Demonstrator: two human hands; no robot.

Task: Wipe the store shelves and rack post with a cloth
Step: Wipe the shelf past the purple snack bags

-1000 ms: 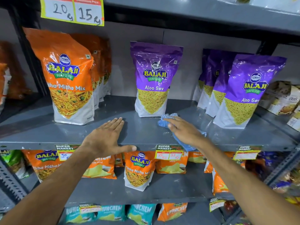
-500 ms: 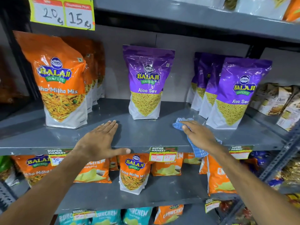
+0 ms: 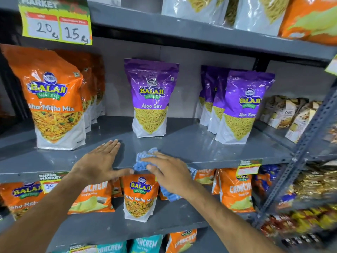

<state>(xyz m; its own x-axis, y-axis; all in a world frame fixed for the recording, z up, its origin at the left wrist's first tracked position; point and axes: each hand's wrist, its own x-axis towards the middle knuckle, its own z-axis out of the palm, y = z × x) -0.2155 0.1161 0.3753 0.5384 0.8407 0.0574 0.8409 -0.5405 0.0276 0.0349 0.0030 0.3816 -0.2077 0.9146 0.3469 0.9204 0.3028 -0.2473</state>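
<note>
The crumpled blue checked cloth (image 3: 144, 160) lies on the front lip of the grey metal shelf (image 3: 200, 148), its tail hanging over the edge, so a sideways sweep can clean top and rim together. The right hand (image 3: 168, 173) presses it flat, fingers spread over it. Just left of the cloth, the left hand (image 3: 97, 162) rests palm-down, fingers extended, likely bracing. Behind the cloth stands a purple Aloo Sev pouch (image 3: 150, 98).

cloth (image 3: 144, 161) on shelf (image 3: 200, 148) front | left hand (image 3: 98, 161) just left | pouch (image 3: 150, 99) behind
</note>
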